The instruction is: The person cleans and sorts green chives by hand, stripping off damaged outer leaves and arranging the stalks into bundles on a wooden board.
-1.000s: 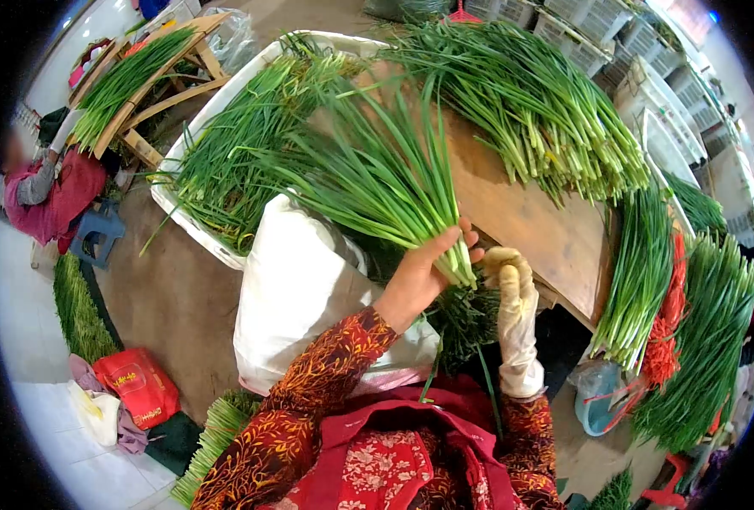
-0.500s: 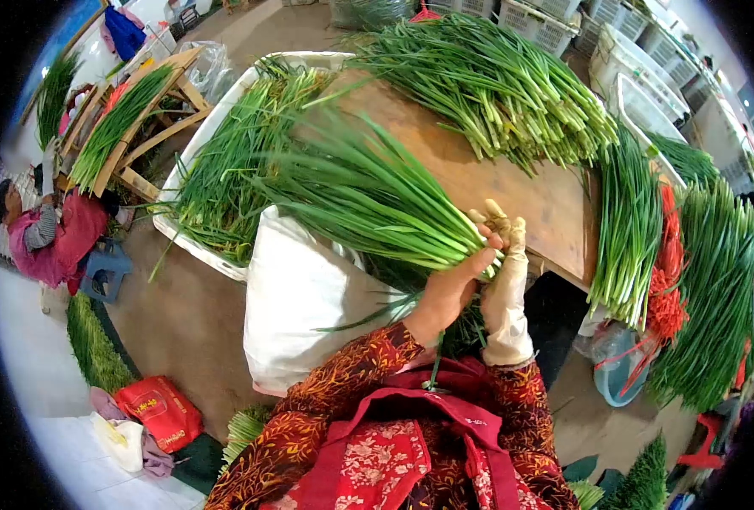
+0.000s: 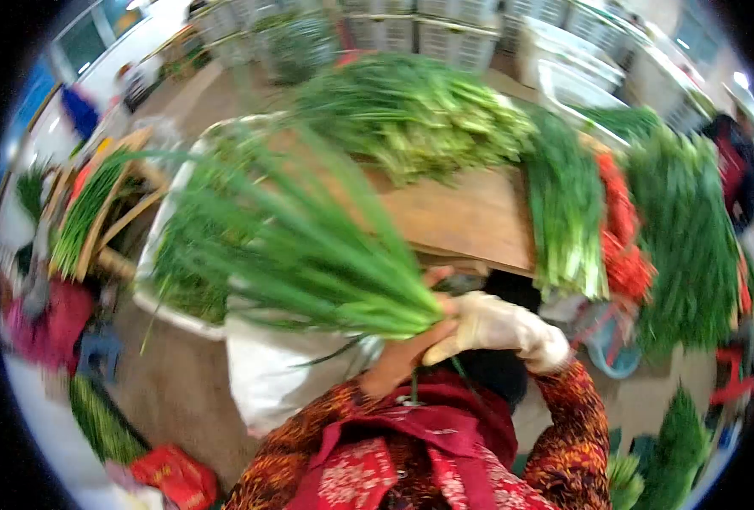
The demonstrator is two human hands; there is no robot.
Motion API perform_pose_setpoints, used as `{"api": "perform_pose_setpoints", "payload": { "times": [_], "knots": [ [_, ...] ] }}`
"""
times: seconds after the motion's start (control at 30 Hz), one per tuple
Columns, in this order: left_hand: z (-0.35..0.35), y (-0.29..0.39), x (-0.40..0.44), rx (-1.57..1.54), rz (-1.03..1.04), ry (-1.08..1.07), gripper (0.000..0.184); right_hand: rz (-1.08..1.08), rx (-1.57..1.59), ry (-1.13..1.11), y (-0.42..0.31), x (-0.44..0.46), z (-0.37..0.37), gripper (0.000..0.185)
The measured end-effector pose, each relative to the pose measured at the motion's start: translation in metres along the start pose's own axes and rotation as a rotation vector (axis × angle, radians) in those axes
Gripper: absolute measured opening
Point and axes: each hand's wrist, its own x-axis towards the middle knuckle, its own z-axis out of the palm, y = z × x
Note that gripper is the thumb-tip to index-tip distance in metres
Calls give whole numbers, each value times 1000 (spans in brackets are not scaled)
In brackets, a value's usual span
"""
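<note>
A loose bunch of green Chinese chives (image 3: 343, 272) fans out to the upper left, its leaves blurred by motion. My bare left hand (image 3: 402, 359) is closed around the bunch near its stem end. My right hand (image 3: 500, 330), in a pale glove, closes over the cut stem ends and touches my left fingers. Part of its grip is hidden. Below the leaves hangs a white cloth or sack (image 3: 288, 365). Behind the bunch lies a wooden board (image 3: 462, 217) with a large heap of chives (image 3: 419, 115) along its far side.
At left, a white tub (image 3: 152, 280) holds loose chives. Bundled chives (image 3: 564, 204), red ties (image 3: 622, 246) and a taller chive pile (image 3: 683, 229) stand at right, above a blue basin (image 3: 612, 350). A person (image 3: 50, 327) sits far left; crates (image 3: 458, 42) line the back.
The bunch has swung down and left, its leaves spreading wider. My gloved hand has turned from upright to sideways across the stem ends. The camera view has shifted.
</note>
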Motion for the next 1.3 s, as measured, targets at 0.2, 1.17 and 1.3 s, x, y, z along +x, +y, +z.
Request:
{"api": "perform_pose_setpoints", "payload": {
  "times": [0.2, 1.17, 1.3],
  "knots": [
    [-5, 10, -9, -655, -228, -760, 70, -274, 852, -508, 39, 7, 56, 33],
    [182, -8, 362, 218, 8, -265, 48, -122, 1434, 860, 140, -92, -27, 23],
    [150, -65, 366, 668, 77, -111, 62, -56, 1486, 815, 145, -92, -27, 26]
  ]
}}
